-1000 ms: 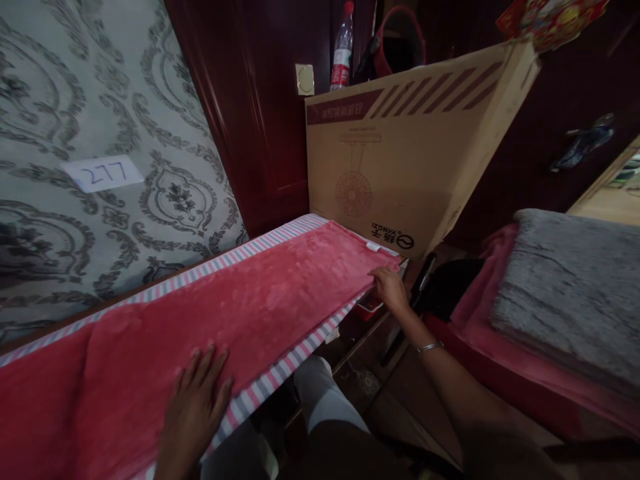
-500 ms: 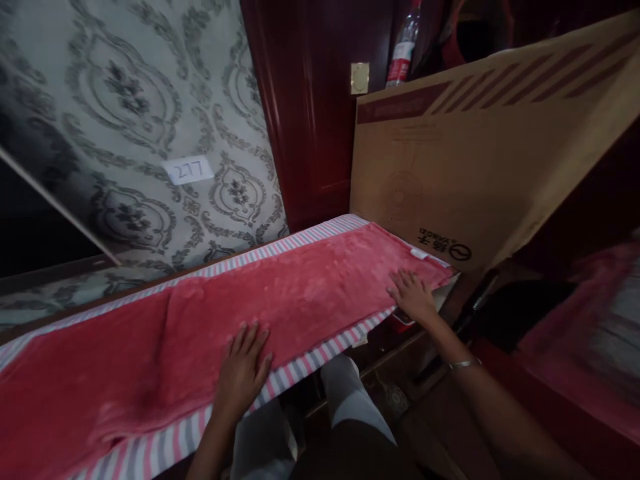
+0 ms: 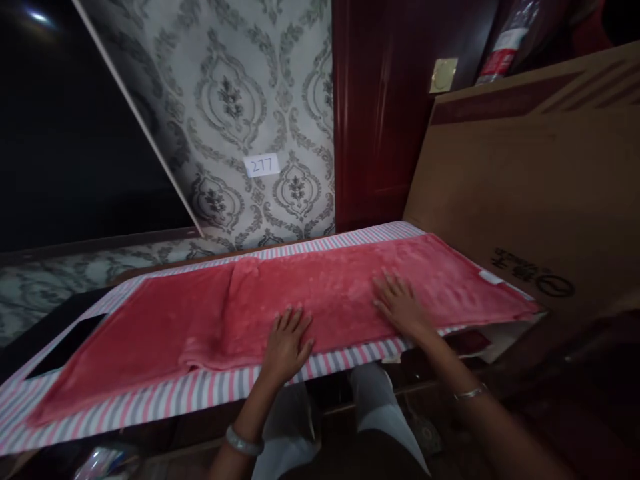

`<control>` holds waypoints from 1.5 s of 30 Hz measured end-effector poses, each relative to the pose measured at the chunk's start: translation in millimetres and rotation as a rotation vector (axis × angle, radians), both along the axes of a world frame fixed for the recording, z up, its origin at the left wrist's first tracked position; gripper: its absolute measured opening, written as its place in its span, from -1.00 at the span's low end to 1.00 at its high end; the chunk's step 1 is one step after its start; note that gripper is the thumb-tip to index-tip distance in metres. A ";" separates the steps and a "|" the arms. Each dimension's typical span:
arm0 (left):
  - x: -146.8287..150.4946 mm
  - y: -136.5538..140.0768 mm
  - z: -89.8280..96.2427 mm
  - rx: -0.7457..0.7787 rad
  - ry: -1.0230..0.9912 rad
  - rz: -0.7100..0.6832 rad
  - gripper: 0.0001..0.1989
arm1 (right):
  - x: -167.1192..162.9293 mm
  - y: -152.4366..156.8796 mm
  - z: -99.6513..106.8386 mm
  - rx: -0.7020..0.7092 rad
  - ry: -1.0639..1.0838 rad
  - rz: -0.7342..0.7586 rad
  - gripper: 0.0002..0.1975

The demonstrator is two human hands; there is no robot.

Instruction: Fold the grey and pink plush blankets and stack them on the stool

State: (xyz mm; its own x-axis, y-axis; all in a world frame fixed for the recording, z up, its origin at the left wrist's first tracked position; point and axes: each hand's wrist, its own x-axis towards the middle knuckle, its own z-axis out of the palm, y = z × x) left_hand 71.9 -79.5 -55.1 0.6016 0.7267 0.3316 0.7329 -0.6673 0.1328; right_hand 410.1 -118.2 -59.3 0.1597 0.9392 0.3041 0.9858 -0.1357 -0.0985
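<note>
A long red plush blanket (image 3: 320,287), partly folded over itself toward the left, lies on a pink, grey and white striped cloth (image 3: 145,403). My left hand (image 3: 287,339) rests flat on the blanket near its front edge, fingers spread. Farther right, my right hand (image 3: 400,303) also lies on the blanket with its fingers apart and slightly blurred. Neither hand grips anything. At the blanket's right end shows a small white label (image 3: 491,277).
A large cardboard box (image 3: 500,187) stands at the right, with a red-labelled bottle (image 3: 505,50) behind it. A dark screen (image 3: 85,133) is at the left. A black flat object (image 3: 67,347) lies on the striped cloth. Paper marked 277 (image 3: 262,165) hangs on the wall.
The view has turned left, bringing the screen and the blanket's left end into sight. My right hand has slid left along the blanket, closer to my left hand.
</note>
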 end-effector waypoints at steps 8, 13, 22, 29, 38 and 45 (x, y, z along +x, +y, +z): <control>-0.7 -4.9 12.1 -0.186 -0.002 0.009 -0.46 | -16.7 0.9 -29.9 -0.132 -0.012 0.020 -0.40; 0.7 16.4 42.9 -0.237 -0.058 0.041 -0.47 | -14.3 0.2 -30.5 -0.122 -0.041 0.038 -0.39; -10.1 38.3 25.4 -0.249 0.144 0.232 -0.34 | -15.3 -4.9 -26.2 -0.125 -0.047 0.043 -0.37; -42.3 22.2 34.5 -0.334 0.158 0.129 -0.37 | -11.1 -10.4 -26.8 -0.124 -0.036 0.078 -0.33; -55.6 -14.2 10.7 -0.192 0.059 0.212 -0.49 | -12.2 -13.2 -22.3 -0.127 -0.004 0.078 -0.35; -77.4 -34.7 2.7 -0.118 0.002 0.108 -0.51 | -15.5 -13.6 -16.6 -0.158 -0.004 0.059 -0.35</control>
